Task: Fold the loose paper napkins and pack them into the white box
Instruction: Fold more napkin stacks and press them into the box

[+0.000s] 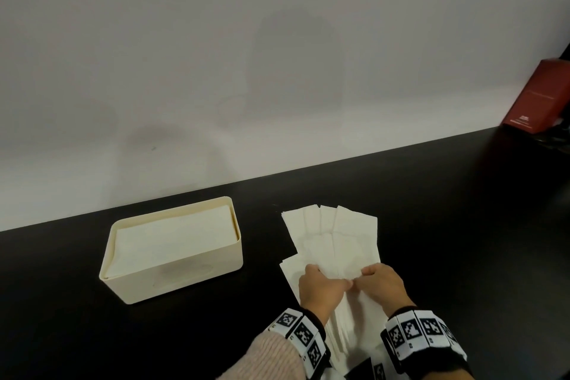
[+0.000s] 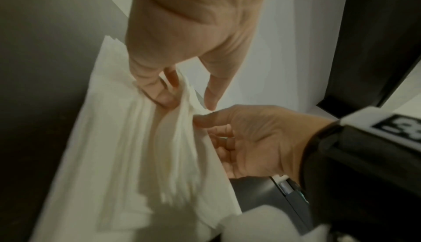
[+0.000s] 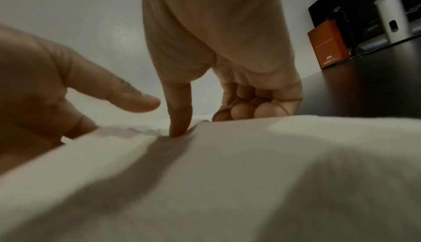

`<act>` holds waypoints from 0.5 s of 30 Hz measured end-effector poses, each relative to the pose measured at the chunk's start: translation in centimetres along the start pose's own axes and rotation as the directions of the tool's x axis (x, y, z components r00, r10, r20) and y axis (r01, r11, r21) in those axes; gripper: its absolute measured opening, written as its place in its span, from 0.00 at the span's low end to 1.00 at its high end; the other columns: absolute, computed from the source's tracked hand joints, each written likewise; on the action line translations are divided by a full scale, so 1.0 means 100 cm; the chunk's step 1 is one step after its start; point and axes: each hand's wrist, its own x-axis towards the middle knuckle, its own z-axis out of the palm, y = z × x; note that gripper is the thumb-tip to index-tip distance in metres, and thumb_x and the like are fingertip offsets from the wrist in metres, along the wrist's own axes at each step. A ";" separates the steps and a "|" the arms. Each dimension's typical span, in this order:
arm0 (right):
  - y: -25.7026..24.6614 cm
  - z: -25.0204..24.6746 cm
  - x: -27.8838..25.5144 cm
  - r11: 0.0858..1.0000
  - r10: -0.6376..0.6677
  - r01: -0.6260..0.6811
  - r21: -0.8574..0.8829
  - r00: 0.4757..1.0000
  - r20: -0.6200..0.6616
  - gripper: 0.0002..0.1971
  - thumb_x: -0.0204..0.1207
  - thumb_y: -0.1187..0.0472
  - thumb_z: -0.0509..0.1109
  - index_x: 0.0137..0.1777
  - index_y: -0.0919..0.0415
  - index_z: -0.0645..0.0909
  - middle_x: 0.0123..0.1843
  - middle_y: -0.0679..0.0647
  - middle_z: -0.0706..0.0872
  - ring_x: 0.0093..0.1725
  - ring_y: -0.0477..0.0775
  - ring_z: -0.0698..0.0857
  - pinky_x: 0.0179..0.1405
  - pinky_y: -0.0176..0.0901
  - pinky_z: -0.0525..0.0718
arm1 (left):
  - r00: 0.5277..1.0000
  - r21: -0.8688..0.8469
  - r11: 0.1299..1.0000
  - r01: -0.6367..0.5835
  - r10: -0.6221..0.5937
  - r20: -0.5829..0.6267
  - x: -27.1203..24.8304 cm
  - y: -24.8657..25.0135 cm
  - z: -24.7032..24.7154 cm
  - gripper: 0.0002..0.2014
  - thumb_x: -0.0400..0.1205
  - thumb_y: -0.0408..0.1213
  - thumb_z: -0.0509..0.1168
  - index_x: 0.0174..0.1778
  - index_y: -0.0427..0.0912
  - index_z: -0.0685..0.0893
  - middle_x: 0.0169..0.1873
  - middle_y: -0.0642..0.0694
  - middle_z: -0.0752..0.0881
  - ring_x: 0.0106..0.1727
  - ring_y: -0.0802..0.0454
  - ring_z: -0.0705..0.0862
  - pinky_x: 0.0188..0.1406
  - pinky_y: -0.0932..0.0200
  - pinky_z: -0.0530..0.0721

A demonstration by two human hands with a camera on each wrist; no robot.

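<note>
Left hand [image 1: 320, 288]: fingers curled into the loose napkins, pinching a bunched fold of several sheets; thumb pointing toward the other hand.
Right hand [image 1: 384, 285]: index finger straight, its tip pressed down on the napkin sheet; remaining fingers curled under at the sheet's far edge, holding it.
Hands together: side by side at the middle of the pile, thumbs nearly touching.
Wrists: banded with black-and-white marker cuffs [image 1: 300, 333]; pink ribbed sleeve [image 1: 268, 358] behind the left one.
Loose napkins [image 1: 336, 234]: white, fanned out on the desk in overlapping long sheets, spreading away from the hands toward the wall; more sheets running back under the wrists to the near edge.
Bunched fold [image 2: 180, 138]: lifted and creased lengthwise between the two hands, many thin edges showing.
White box [image 1: 172, 278]: open-topped, cream-white, on the desk to the left of the pile, well apart from both hands.
Box contents [image 1: 172, 239]: flat stack of folded napkins, filling it close to the rim.
Desk [image 1: 462, 225]: black, matte, set against a pale wall [image 1: 246, 55].
Far right: red-orange carton [image 1: 536, 95] leaning at the desk's back corner; white cylindrical device [image 3: 389, 13] beyond it in the right wrist view.
</note>
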 end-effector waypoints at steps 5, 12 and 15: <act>0.002 -0.003 0.001 1.000 0.004 -0.005 -0.027 0.999 -0.039 0.19 0.65 0.59 0.77 0.57 0.57 0.82 0.58 0.55 0.84 0.61 0.57 0.80 0.62 0.47 0.80 | 1.000 -0.059 0.998 0.018 -0.019 -0.017 0.000 0.008 0.008 0.33 0.66 0.34 0.78 0.62 0.38 0.67 0.58 0.44 0.79 0.58 0.47 0.82 0.54 0.60 0.83; 0.003 -0.011 0.001 1.000 0.002 -0.002 0.008 1.000 0.002 0.19 0.61 0.60 0.81 0.53 0.57 0.84 0.56 0.54 0.85 0.58 0.55 0.81 0.59 0.48 0.82 | 0.993 -0.022 0.999 -0.045 0.047 0.106 0.006 0.005 0.010 0.20 0.70 0.32 0.74 0.58 0.42 0.78 0.55 0.46 0.84 0.59 0.47 0.83 0.56 0.59 0.82; 0.004 -0.022 -0.004 0.977 0.004 0.012 0.211 0.997 -0.076 0.30 0.68 0.54 0.78 0.69 0.60 0.76 0.63 0.58 0.81 0.59 0.58 0.82 0.57 0.50 0.82 | 0.979 -0.095 0.992 -0.079 0.095 0.182 0.001 0.009 0.004 0.18 0.72 0.30 0.72 0.59 0.44 0.83 0.55 0.47 0.87 0.58 0.48 0.85 0.58 0.56 0.83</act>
